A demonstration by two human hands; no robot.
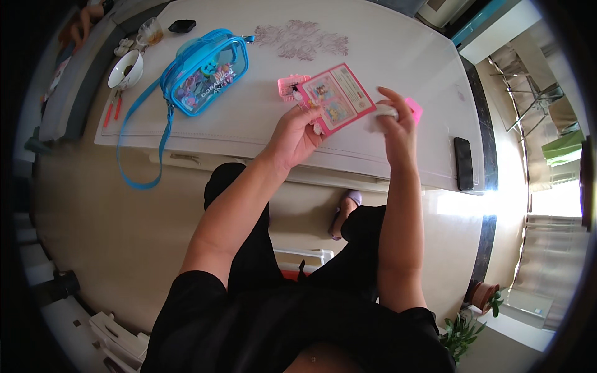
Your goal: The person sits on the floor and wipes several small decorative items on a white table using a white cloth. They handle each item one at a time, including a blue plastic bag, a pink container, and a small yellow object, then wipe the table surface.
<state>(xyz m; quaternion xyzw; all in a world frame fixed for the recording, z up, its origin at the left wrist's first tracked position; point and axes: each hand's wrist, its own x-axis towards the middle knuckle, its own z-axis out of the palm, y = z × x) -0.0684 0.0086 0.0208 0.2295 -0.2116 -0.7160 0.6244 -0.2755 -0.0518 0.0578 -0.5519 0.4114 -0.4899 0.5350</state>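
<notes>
My left hand (295,138) pinches the lower left corner of a pink-bordered card (339,102) with cartoon pictures, held tilted above the table. A small pale round piece shows beside its fingers. My right hand (399,127) is just right of the card, fingers bent around a small white thing (387,112), blurred and too unclear to name. Partly hidden behind that hand is a bright pink flat piece (415,110). Beyond my left hand stands a small pink plastic basket (287,86) with dark bits in it.
On the white table (410,56) a clear blue bag (208,81) lies at the left, its strap (124,149) hanging over the edge. Near it are a bowl (126,71), a glass (150,32) and red-handled tools (113,109). A black phone (463,163) lies at the right edge.
</notes>
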